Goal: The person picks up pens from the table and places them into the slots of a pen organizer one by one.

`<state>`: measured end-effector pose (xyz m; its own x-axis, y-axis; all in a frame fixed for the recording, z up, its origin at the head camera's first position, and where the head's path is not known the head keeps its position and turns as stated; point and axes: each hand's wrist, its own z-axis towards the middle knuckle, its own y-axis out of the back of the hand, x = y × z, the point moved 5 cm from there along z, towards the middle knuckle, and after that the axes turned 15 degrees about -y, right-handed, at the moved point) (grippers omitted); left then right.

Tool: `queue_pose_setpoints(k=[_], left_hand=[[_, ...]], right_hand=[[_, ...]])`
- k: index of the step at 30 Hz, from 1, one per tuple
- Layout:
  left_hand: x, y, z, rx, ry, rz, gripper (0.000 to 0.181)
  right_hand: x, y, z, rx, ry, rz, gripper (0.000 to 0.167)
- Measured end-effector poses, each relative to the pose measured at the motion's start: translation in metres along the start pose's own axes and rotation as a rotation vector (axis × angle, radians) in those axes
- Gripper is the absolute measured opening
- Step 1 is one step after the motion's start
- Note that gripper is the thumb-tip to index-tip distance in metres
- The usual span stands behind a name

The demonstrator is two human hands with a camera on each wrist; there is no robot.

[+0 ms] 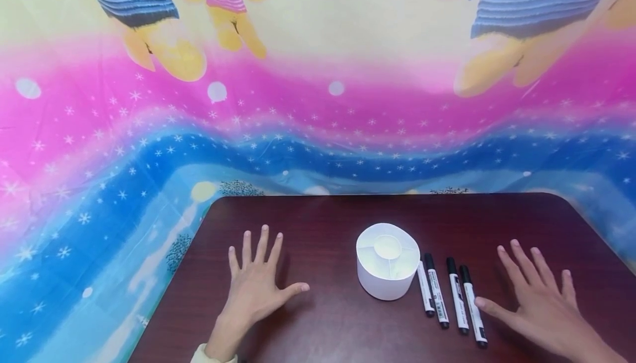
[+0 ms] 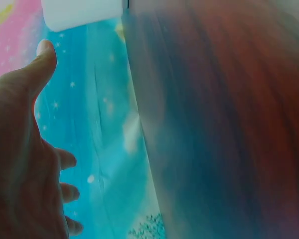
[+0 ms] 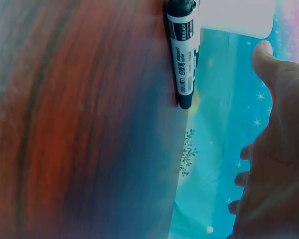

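Fingers spread and straight, my left hand [image 1: 258, 291] is over the left part of the table, holding nothing. My right hand [image 1: 541, 308] is likewise spread at the right, its thumb close beside the nearest marker; whether they touch I cannot tell. A white round organizer [image 1: 385, 283] with a central ring and divided compartments stands between the hands. Several whiteboard markers with white barrels and black ends lie side by side to its right, among them the rightmost marker [image 1: 474, 308] and the leftmost marker [image 1: 425, 288]. In the right wrist view a marker [image 3: 183, 59] shows printed lettering.
The dark reddish-brown table [image 1: 318, 324] has rounded far corners. Behind it hangs a colourful cloth [image 1: 318, 98] with printed bears and snowflakes, which also shows past the table edge in both wrist views.
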<state>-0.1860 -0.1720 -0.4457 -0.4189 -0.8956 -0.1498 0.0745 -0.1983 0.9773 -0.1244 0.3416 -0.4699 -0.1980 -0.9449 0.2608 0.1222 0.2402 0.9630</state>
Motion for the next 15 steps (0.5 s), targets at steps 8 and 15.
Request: queue_pose_setpoints(k=[8,15], left_hand=[[-0.025,-0.004,0.022,0.003,-0.076,-0.012,0.124],[-0.045,-0.007,0.035,0.003,-0.137,-0.023,0.124]], right_hand=[[0.001,-0.009,-0.005,-0.033,0.045,0.059,0.122],[0.001,-0.015,-0.004,0.011,0.083,0.127,0.117]])
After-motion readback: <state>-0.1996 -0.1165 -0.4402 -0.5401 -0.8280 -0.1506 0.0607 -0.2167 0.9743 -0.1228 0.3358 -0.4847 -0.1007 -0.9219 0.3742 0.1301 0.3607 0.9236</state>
